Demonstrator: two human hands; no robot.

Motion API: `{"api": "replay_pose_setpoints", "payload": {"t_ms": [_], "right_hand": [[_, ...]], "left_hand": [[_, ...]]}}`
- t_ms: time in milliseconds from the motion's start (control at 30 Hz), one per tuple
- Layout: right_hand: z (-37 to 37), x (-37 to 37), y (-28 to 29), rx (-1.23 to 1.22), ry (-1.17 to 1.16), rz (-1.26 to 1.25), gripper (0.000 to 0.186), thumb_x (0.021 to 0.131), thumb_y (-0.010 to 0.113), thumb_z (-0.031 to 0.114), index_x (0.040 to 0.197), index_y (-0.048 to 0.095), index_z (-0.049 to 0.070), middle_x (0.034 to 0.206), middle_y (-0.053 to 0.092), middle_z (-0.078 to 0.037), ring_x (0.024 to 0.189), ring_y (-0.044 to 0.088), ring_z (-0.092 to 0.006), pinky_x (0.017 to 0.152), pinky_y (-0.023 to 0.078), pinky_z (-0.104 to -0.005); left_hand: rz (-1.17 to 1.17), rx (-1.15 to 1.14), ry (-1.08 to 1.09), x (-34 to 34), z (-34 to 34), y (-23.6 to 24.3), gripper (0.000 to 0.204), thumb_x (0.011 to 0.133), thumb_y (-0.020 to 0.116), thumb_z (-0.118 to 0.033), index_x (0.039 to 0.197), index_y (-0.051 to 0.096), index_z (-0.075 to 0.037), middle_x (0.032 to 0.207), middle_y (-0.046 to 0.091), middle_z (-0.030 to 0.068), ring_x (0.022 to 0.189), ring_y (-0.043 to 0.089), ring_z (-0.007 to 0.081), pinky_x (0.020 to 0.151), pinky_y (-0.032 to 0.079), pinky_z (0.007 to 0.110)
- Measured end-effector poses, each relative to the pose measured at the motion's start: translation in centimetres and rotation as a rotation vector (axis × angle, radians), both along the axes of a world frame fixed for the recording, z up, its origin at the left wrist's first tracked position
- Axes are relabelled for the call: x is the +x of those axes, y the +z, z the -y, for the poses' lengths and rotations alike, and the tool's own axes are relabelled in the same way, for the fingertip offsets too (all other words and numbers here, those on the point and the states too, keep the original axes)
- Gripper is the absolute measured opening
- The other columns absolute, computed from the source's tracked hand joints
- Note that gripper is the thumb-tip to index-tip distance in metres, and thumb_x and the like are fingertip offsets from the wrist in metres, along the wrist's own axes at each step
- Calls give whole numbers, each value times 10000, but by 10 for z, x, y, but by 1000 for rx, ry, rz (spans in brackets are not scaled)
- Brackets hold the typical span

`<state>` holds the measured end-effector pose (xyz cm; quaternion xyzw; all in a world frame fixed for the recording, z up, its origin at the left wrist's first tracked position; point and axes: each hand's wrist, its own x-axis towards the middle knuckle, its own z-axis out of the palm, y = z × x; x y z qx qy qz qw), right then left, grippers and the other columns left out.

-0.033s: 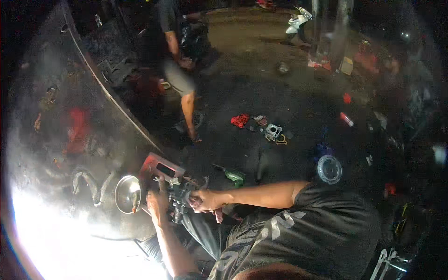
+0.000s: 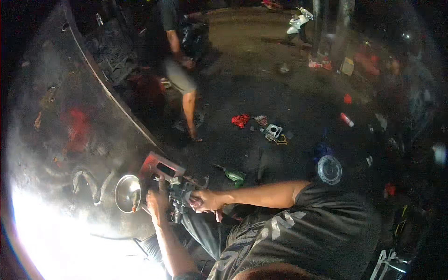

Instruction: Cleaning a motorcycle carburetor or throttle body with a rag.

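My left hand (image 2: 157, 201) grips the left side of a grey metal engine part (image 2: 179, 193), one finger stretched up along it. On the part's right side, my right hand (image 2: 207, 200) is closed round a pinkish rag (image 2: 218, 216) and presses against the metal. Just beyond the part stands a red piece with a dark rectangular opening (image 2: 165, 169). A shiny metal bowl (image 2: 122, 196) sits left of my left hand, with a slim orange-tipped thing in it. My fingers and the rag hide much of the engine part.
A green power tool (image 2: 233, 177) lies on the dark floor ahead. Farther out are a cylinder block (image 2: 273, 133), a red cloth (image 2: 240, 121) and a clear round basin (image 2: 329, 170). Another person's leg (image 2: 188, 109) is at the upper left. Glare whites out the lower left.
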<state>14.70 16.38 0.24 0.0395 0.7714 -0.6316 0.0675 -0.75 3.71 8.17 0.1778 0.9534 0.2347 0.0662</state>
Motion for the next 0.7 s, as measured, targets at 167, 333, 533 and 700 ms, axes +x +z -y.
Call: {"api": "replay_pose_setpoints", "payload": {"t_ms": [167, 333, 533, 700], "right_hand": [[-5, -8, -10, 266, 68, -62, 345, 828, 708, 137, 1128, 546, 79, 923, 631, -55, 883, 594, -168, 798, 490, -347], [2, -10, -31, 50, 48, 1, 286, 839, 671, 174, 1063, 525, 71, 838, 630, -79, 729, 610, -216, 667, 492, -399], [10, 9, -12, 596, 25, 2, 293, 876, 571, 113, 1157, 508, 55, 912, 616, -161, 831, 624, -317, 726, 492, -423], [7, 41, -1, 636, 44, -280, 282, 862, 526, 66, 1144, 532, 76, 812, 646, -173, 719, 673, -326, 653, 517, -477]], "left_hand": [[55, -73, -43, 6, -4, 14, 825, 876, 410, -718, 1209, 611, 10, 1160, 589, 334, 1152, 540, 466, 963, 416, 509], [-36, 41, -61, 13, 0, 14, 792, 891, 410, -695, 1254, 586, -14, 1180, 603, 295, 1163, 540, 457, 976, 409, 501], [6, -32, -55, 6, -1, 8, 785, 896, 397, -688, 1262, 582, -19, 1181, 611, 278, 1161, 543, 451, 985, 408, 493], [-5, -61, -82, -3, -2, 3, 781, 913, 363, -666, 1198, 620, 14, 1152, 596, 323, 1157, 541, 455, 975, 408, 496]]}}
